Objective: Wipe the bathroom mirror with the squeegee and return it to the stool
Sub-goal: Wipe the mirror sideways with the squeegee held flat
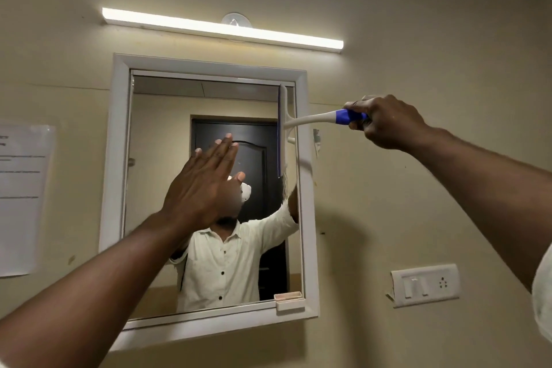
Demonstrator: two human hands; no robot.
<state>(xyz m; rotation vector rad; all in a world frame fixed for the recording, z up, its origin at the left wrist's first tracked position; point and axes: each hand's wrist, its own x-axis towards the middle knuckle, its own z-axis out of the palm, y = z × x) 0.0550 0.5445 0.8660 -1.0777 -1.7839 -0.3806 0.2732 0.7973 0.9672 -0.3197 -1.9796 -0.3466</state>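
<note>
Beige bathroom wall, with a white-framed mirror [155, 176] dead centre and a lit tube light [222, 28] at 12 o'clock above it. The right hand [385, 122], out at 3 o'clock from the mirror, is clenched around the blue grip of the squeegee [301, 121]; its blade stands vertical, pressed against the glass along the mirror's right edge, upper part. The left hand [206, 185] is flat and spread with nothing in it, fingers pointing toward 1 o'clock, right in front of the middle of the glass. Switch plate [424, 284] sits at 4 o'clock, taped paper notice [24, 197] at 9 o'clock.
</note>
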